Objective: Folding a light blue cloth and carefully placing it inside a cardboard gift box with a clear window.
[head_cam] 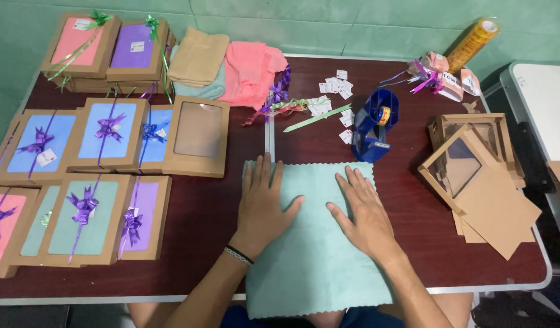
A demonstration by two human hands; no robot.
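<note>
A pale green cloth (316, 261) with scalloped edges lies flat on the dark red table (201, 212), hanging over the near edge. My left hand (265, 206) presses flat on the cloth's left part, fingers apart, a dark band on the wrist. My right hand (362, 212) lies flat on the cloth's right part, fingers spread. Neither hand holds anything.
Several brown window boxes with bows (85, 182) fill the left side. Folded cloths, tan (198, 58) and pink (249, 73), lie at the back. A blue tape dispenser (374, 124) stands behind the cloth. Flat brown boxes (480, 176) pile up at the right. A yellow roll (473, 42) leans at the back right.
</note>
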